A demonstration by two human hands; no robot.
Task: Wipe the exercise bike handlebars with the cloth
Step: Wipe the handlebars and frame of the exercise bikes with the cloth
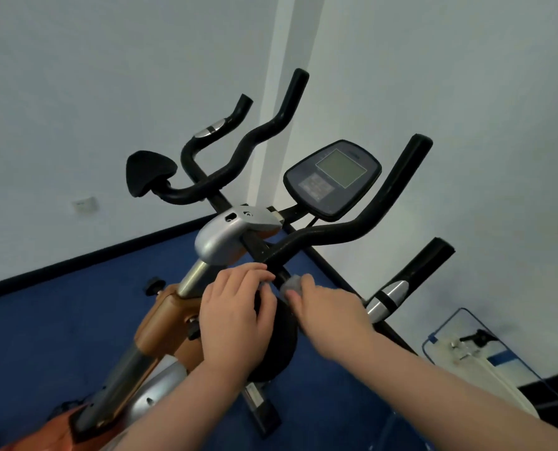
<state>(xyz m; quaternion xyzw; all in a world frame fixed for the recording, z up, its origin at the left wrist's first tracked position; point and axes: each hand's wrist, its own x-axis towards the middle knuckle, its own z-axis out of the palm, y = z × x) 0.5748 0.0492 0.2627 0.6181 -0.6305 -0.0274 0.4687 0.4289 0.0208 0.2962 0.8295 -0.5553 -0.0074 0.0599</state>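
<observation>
The console (333, 179) sits right of centre between the handlebars (362, 229). Both hands, the left hand (235, 317) and the right hand (323, 307), meet below centre on the cloth (291, 284). An elbow pad (149, 172) lies left of centre.

One head-worn camera looks forward and down, close over the handlebars (307, 245).

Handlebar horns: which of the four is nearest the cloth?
The long right horn, beside the console; its base runs down to the cloth in the right hand.

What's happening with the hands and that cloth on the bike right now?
Right hand fingers pinch the grey cloth against the black handlebar. Left hand grips the round black pad beside it. Console above, not in the way.
</observation>
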